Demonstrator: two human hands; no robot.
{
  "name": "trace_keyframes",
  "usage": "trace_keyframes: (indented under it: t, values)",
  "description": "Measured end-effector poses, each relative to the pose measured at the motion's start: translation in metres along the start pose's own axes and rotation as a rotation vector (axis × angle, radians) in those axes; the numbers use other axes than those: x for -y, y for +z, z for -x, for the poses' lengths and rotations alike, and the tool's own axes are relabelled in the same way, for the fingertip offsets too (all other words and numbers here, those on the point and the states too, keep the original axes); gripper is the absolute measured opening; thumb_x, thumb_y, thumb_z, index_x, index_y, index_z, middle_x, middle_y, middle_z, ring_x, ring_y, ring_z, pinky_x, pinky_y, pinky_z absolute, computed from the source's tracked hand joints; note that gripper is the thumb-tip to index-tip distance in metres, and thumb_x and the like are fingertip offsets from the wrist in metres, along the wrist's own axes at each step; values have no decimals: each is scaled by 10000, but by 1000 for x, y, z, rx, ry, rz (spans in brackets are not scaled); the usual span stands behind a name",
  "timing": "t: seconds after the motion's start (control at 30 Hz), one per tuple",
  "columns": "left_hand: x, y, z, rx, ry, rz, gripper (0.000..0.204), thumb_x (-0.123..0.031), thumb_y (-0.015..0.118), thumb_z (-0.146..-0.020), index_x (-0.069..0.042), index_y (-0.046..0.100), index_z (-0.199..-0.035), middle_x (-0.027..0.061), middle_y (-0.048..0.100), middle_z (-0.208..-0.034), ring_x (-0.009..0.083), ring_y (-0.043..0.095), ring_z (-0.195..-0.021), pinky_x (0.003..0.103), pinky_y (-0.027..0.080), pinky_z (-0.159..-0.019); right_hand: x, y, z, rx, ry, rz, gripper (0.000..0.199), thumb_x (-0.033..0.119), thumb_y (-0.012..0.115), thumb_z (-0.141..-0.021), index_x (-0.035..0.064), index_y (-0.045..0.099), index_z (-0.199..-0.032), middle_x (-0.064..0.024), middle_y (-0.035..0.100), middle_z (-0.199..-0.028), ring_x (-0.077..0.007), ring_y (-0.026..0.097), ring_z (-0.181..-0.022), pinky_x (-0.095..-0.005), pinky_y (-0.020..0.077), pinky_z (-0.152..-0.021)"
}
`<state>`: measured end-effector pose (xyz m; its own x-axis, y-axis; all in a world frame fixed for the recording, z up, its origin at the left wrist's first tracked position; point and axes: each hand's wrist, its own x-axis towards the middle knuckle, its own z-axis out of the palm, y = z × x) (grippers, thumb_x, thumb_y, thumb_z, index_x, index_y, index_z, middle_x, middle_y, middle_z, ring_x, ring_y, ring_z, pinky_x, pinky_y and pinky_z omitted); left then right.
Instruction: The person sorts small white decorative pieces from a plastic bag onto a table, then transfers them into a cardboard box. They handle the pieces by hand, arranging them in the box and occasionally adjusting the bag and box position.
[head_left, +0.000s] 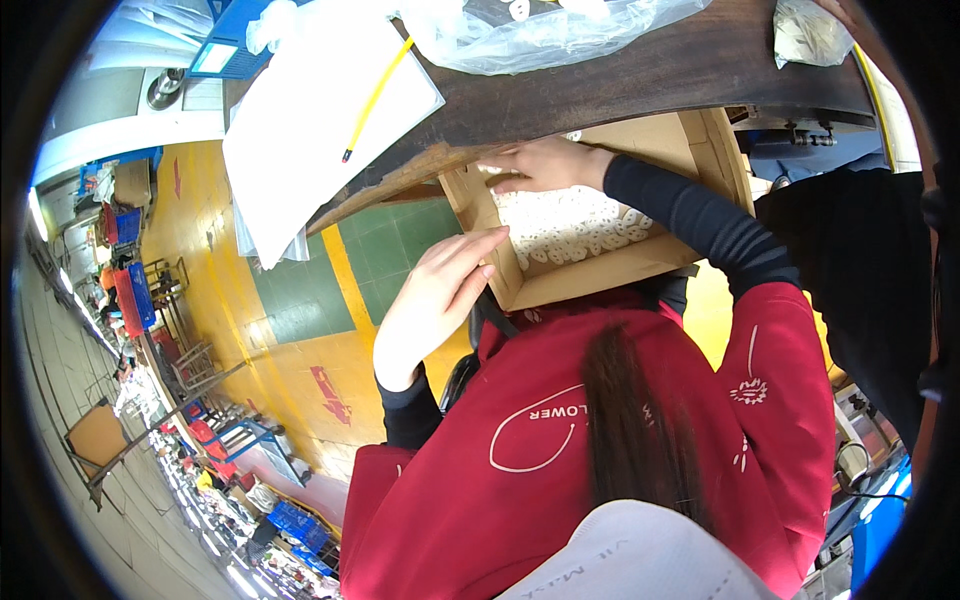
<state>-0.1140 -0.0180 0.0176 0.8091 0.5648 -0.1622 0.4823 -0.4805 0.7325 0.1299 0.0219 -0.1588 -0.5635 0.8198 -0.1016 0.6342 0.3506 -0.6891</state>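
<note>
A cardboard box (pixel 590 275) sits between my body and the dark table edge, its far side partly under the tabletop. Many small white oval pieces (pixel 570 228) with holes fill its bottom. My right hand (pixel 555 165) reaches into the box, fingers stretched out and apart over the pieces at the left end; some fingertips are hard to make out. Against the box's left wall rests my left hand (pixel 440 285), fingers stretched, with the fingertips at the rim and the thumb lower down. Nothing shows in either hand.
White paper sheets (pixel 330 90) overhang the dark table (pixel 640 60), a yellow pencil (pixel 378 98) lying on them. Behind lies a clear plastic bag (pixel 540 45) near more white pieces. Another small bag (pixel 810 35) is at far right. Chairs (pixel 195 365) stand left on the yellow floor.
</note>
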Motion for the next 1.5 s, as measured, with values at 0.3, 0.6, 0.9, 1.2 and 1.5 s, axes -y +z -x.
trace_keyframes:
  t: [0.3, 0.6, 0.9, 1.2, 1.5]
  values:
    - [7, 0, 4, -43, -103, 80, 339, -69, 603, -989, -12, 626, -1322, 204, 659, -1281, 384, 623, -1197, 418, 482, -1030, -1, -2, 11, -110, -117, -69, 499, 459, 507, -1047, 104, 606, -1383, -124, 579, -1468, -346, 578, -1284, -466, 475, -1053]
    - [12, 1, 9, -127, -181, 57, 320, -79, 594, -1001, -15, 637, -1312, 191, 669, -1283, 351, 637, -1209, 384, 488, -1025, -19, 6, 10, 94, -149, 222, 493, 422, 489, -1061, 94, 576, -1418, -37, 477, -1573, -332, 638, -1200, -450, 518, -1010]
    - [9, -2, 18, -135, -136, 64, 307, -60, 592, -998, -15, 658, -1294, 163, 689, -1286, 302, 653, -1213, 370, 494, -1024, -17, 16, 11, -10, -263, 260, 477, 388, 494, -1058, 111, 571, -1439, -14, 431, -1608, -252, 518, -1376, -381, 476, -1120]
    - [22, 7, 13, -210, -123, 87, 292, -39, 613, -983, -33, 672, -1269, 162, 697, -1241, 315, 670, -1147, 375, 514, -989, 13, 25, 46, -172, -510, 297, 309, 341, 574, -1008, 115, 666, -1197, -47, 593, -1404, -244, 498, -1373, -405, 358, -1204]
    - [30, 10, 16, -249, -137, 156, 289, -55, 628, -982, -37, 677, -1266, 164, 698, -1225, 321, 669, -1135, 381, 514, -989, 16, 30, 34, -194, -471, 339, 343, 366, 553, -1016, 106, 667, -1208, -95, 581, -1437, -249, 471, -1413, -401, 340, -1214]
